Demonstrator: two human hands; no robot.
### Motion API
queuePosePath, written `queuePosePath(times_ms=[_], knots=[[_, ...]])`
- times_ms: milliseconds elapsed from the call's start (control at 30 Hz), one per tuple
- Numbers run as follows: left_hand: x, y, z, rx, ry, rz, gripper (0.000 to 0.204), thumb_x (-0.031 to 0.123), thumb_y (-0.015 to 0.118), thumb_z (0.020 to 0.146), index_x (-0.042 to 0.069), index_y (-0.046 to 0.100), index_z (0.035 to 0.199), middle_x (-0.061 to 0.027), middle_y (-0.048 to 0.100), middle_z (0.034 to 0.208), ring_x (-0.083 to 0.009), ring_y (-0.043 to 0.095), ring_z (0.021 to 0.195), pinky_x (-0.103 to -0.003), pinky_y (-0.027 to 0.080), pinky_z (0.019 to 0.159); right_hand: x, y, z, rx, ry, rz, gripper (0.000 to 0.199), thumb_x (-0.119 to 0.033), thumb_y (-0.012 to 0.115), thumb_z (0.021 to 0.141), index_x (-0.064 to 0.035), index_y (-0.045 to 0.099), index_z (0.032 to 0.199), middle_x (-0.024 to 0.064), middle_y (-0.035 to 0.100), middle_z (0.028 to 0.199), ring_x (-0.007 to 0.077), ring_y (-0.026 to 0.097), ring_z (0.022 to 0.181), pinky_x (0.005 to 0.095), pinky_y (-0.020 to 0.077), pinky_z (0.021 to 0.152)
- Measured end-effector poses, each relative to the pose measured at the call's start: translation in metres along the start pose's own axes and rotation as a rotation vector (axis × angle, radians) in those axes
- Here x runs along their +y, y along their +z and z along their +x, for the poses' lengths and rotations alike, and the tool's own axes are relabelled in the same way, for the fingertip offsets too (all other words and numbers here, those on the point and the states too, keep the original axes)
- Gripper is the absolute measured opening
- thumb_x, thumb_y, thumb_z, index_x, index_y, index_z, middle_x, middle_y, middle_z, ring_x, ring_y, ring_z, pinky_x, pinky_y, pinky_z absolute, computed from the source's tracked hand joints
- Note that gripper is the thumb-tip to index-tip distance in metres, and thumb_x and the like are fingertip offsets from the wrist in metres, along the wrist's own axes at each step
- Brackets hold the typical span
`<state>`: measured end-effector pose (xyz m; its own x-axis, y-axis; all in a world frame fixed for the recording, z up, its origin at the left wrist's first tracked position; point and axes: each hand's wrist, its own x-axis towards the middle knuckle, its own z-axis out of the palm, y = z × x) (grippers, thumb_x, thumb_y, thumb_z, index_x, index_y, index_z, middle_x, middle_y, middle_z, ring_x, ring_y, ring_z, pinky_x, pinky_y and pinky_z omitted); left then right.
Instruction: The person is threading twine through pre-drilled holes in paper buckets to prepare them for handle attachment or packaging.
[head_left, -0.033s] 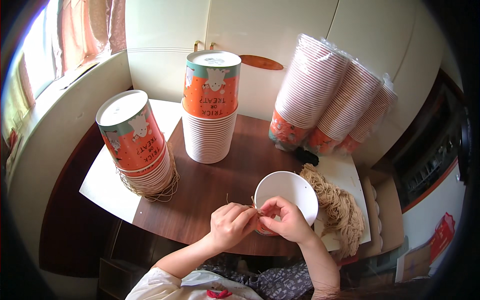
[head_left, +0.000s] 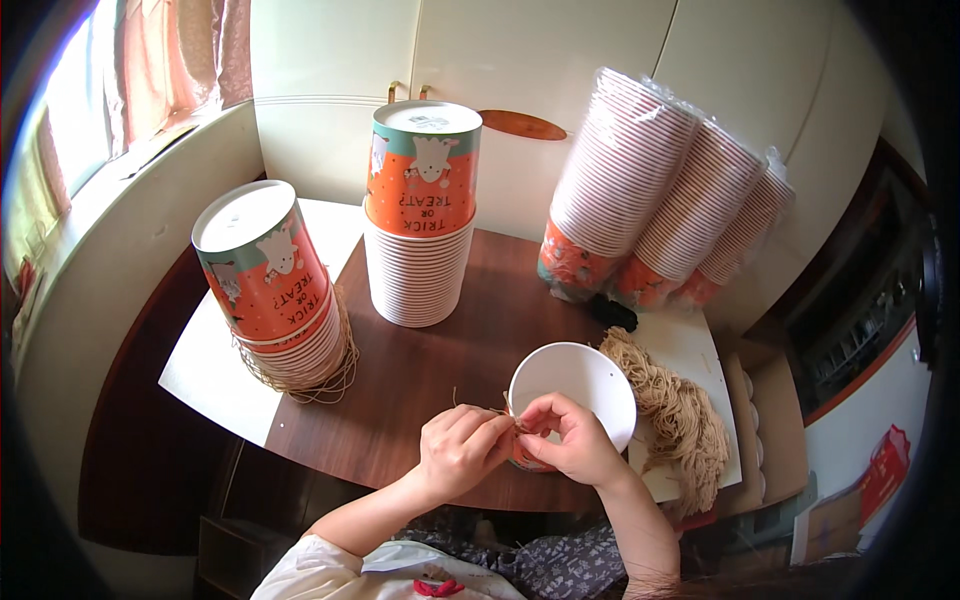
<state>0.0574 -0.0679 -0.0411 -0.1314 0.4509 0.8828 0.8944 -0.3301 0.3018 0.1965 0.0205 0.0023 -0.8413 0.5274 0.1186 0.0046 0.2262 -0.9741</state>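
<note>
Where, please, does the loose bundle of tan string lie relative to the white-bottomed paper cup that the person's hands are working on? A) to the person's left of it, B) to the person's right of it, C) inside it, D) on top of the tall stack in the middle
B: the bundle of tan string lies on the table just right of the upturned paper cup, which the left hand and right hand hold.

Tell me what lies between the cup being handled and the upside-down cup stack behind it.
Head view: only bare brown tabletop separates the white-bottomed cup from the centre stack.

Bucket [head_left: 572, 392] before hands; twine bundle [head_left: 676, 418] seemingly right.
</note>
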Motion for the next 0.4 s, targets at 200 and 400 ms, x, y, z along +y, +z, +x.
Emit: queuePosePath(times_ms=[200,400], knots=[[-0.0013,-0.0039,0.005,0.008,0.001,0.02,0.018,0.005,0.068,0.061,0.006,0.059,0.077,-0.0027,0.058,0.068,-0.0163,0.058,0.059,-0.027,0.048,0.052,0.0022,0.0004,0.0008,0.007,0.003,-0.003,0.017,0.001,0.061,0.076,-0.0015,0.054,0.091,0.0023,0.059,0.087,0.0087,0.057,0.079,0.0226,0.0474,0.071],[-0.0016,-0.0043,0.006,0.014,0.002,0.014,0.019,0.006,0.068,0.062,0.006,0.059,0.078,-0.0028,0.058,0.068,-0.0169,0.058,0.06,-0.027,0.048,0.052,0.0048,-0.0003,0.0006,-0.008,0.008,0.001,0.017,0.0,0.06,0.078,-0.0028,0.054,0.094,0.0023,0.059,0.088,0.0092,0.057,0.08,0.0225,0.0472,0.074]])
